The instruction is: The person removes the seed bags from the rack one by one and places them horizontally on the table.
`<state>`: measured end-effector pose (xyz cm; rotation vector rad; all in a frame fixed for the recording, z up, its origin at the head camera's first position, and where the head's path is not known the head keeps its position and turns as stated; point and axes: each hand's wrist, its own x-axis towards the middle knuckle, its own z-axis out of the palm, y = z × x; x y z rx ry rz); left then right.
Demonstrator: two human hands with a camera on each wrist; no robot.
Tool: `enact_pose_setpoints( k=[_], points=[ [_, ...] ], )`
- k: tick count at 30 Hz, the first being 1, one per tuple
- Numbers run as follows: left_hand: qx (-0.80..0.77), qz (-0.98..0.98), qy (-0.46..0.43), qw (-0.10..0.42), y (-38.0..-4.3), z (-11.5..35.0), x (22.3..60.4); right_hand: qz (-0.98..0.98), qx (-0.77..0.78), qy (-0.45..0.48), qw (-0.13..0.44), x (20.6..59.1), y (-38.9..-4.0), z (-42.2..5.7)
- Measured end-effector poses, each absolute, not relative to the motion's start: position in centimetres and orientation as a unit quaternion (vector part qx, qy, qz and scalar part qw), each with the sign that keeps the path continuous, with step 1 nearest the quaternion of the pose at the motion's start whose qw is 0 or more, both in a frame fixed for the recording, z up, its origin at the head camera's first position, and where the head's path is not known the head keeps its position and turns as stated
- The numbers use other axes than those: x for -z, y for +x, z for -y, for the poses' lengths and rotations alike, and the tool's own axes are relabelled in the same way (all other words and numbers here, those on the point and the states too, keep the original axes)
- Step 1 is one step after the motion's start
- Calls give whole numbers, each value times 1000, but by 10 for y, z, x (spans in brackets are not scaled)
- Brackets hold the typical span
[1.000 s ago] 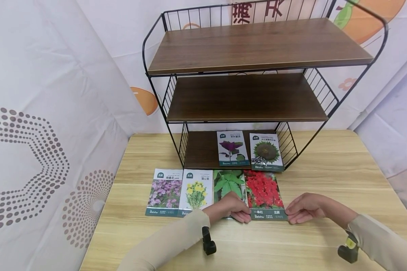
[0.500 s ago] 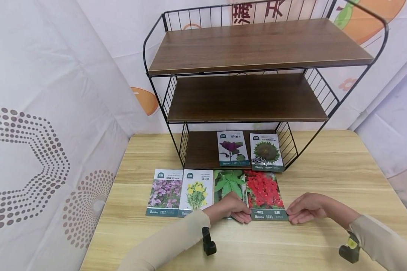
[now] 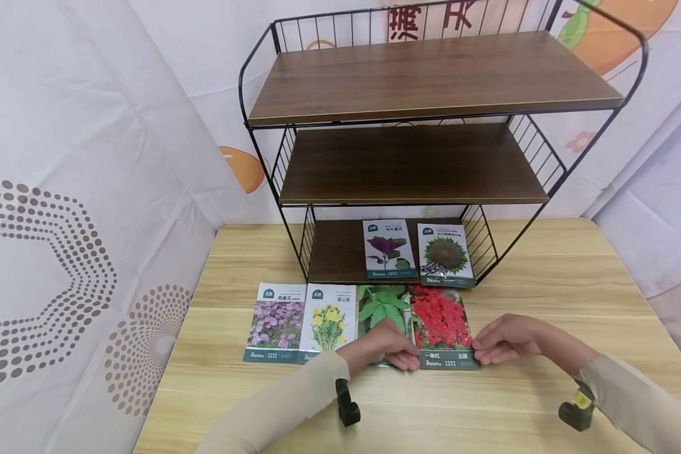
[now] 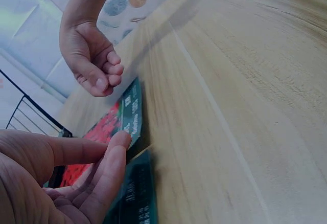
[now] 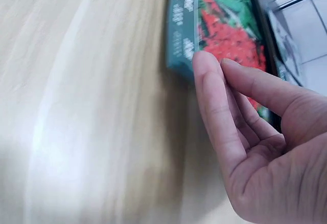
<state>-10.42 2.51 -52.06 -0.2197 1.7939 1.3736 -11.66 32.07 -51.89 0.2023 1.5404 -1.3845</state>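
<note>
A seed packet with red flowers [image 3: 442,318] lies on the wooden table before the shelf. At its lower left corner, my left hand [image 3: 386,343] pinches the edge with thumb and fingertips. My right hand [image 3: 506,339] has thumb and fingertips together at the packet's right edge, a little above the lower corner. In the right wrist view the fingertips [image 5: 203,63] overlap that edge; the contact itself is hidden. Under my left hand, a green-leaf packet [image 3: 381,302] is partly covered. Left of it lie a yellow-flower packet [image 3: 326,321] and a purple-flower packet [image 3: 275,325], all side by side.
A three-tier shelf [image 3: 414,161] with brown boards and black wire sides stands at the back of the table [image 3: 459,416]. On its lowest board lean a purple-leaf packet [image 3: 390,249] and a sunflower packet [image 3: 445,252]. White patterned cloth hangs behind and at the sides.
My right hand has shifted slightly up and left along the red-flower packet's right edge, off its lower corner. My left hand and the packets look nearly the same.
</note>
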Motion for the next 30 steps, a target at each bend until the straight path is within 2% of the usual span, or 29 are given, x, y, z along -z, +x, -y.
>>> enact_pose_setpoints(
  k=[7, 16, 30],
  points=[
    [-558, -723, -90, 397, -120, -16, 514, -640, 598, 44, 480, 501, -140, -299],
    [-622, -709, -125, 307, -151, 10, 501, -648, 643, 52, 405, 475, -173, -263],
    [-657, -697, -182, 221, -185, 35, 493, -693, 637, 49, 333, 470, -200, -224]
  ],
)
